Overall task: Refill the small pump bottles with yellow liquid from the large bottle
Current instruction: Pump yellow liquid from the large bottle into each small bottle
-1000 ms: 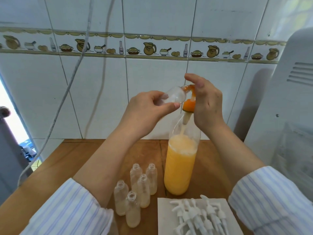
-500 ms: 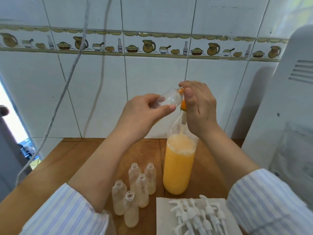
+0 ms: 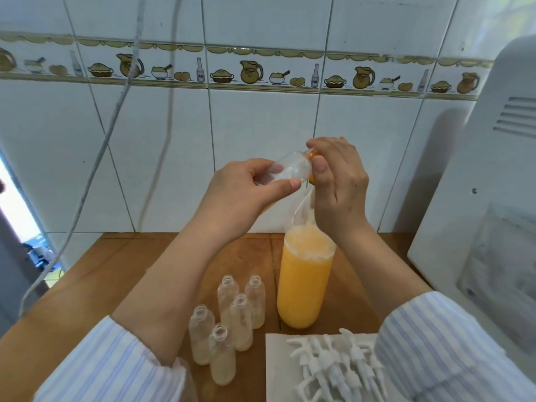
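While tipped nearly horizontal above the large bottle, small bottle gripped in left hand, fingers and thumb curled round its clear body, neck pointing right. Right hand pinching at that neck, thumb and forefinger closed on a small orange piece, mostly hidden; cannot tell whether cap or funnel. Right palm covering the large bottle's mouth and neck, so contact between the two bottles not visible. Large bottle upright near the back edge of the wooden table, about centre, yellow-orange liquid roughly to the shoulder, foam on top. Five small open bottles clustered upright just left of it, toward the front edge, no pumps fitted, each showing a pale yellowish tint low down. White paper sheet at the front edge, right of the cluster, carrying a pile of white pump heads lying on their sides, partly hidden by the right striped sleeve. White appliance at the table's right edge. Tiled wall behind, grey cable hanging down at left.
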